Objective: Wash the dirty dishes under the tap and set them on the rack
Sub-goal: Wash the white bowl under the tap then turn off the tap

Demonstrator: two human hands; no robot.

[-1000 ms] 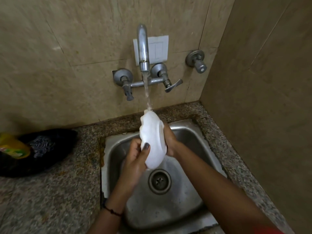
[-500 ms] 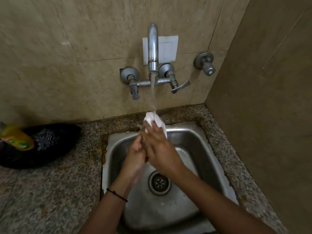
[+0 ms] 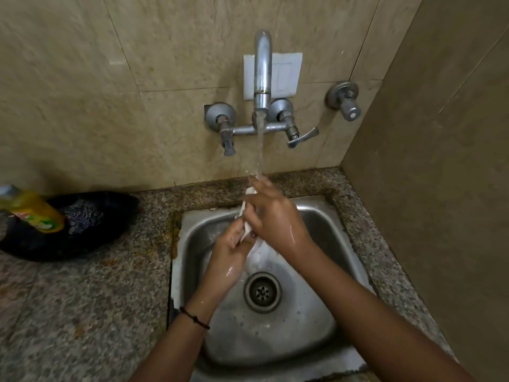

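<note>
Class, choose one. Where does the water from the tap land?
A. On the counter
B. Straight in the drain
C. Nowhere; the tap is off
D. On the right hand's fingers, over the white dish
D: the stream from the tap meets the fingers of the right hand, which lies over the white dish that the left hand holds.

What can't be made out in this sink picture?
In the head view:
The white dish: mostly covered by the right hand and left hand; its kind is unclear.
The yellow bottle: cut off by the left edge, label blurred.
The dark heap beside it: too dim to identify.
The rack: not in frame.
</note>
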